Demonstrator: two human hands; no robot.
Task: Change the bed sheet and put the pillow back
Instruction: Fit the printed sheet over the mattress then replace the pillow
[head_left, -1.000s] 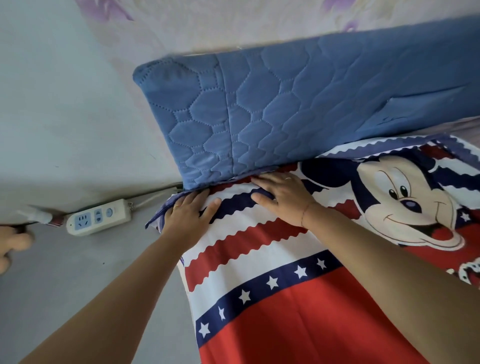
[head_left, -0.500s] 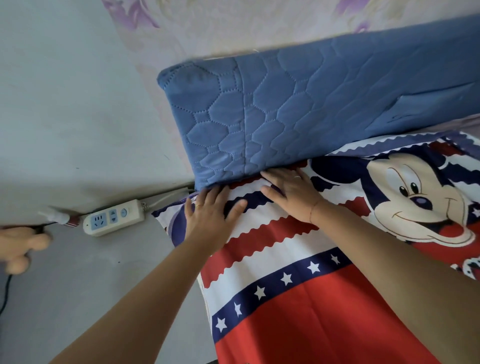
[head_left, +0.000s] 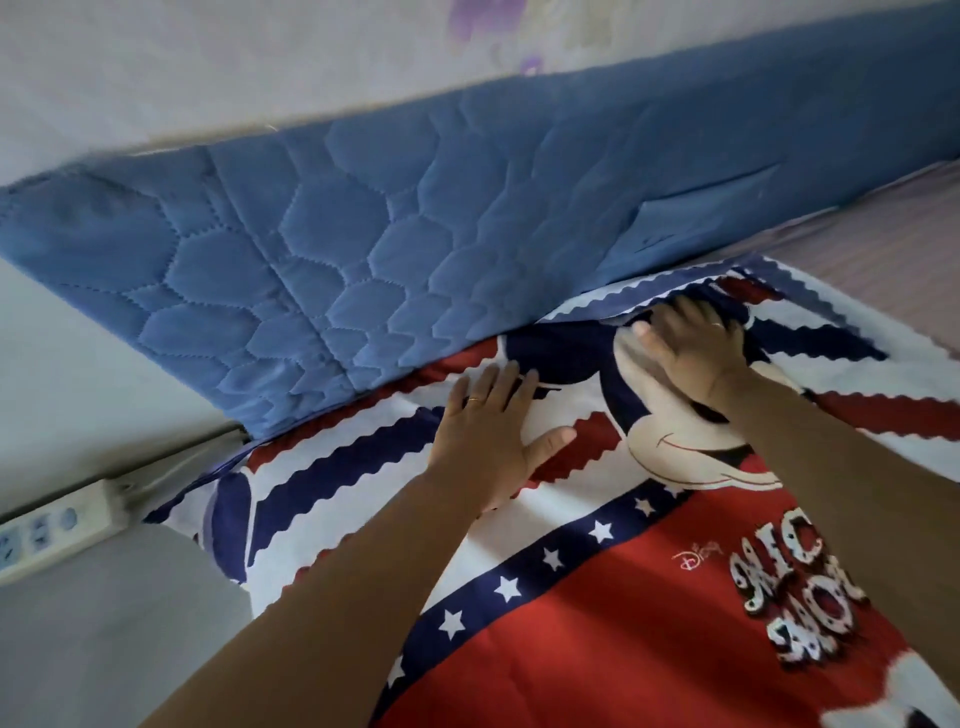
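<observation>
Two hands lie on the sheet (head_left: 597, 654) and neither closes round it. At the far left a power strip (head_left: 52, 525) sits on the floor (head_left: 104, 649), just beside the bed corner where the sheet's edge hangs over. Next comes a blue quilted pad (head_left: 363, 270) leaning against the wall (head_left: 311, 62) at the head of the bed, its lower edge touching the sheet. The left hand (head_left: 488, 431) is flat, fingers straight, pressing the striped cloth just below that pad. Further right, the right hand (head_left: 691, 353) is spread over the printed cartoon face, fingertips at a fold where the sheet's top edge has turned back; whether they hook under it I cannot tell. Beyond it the mattress (head_left: 883, 249) lies bare. No pillow is in view. The likely trouble is that fold: pushed under the pad as it is, it would leave a ridge, and a hard sweep rightward could pull the left corner loose
</observation>
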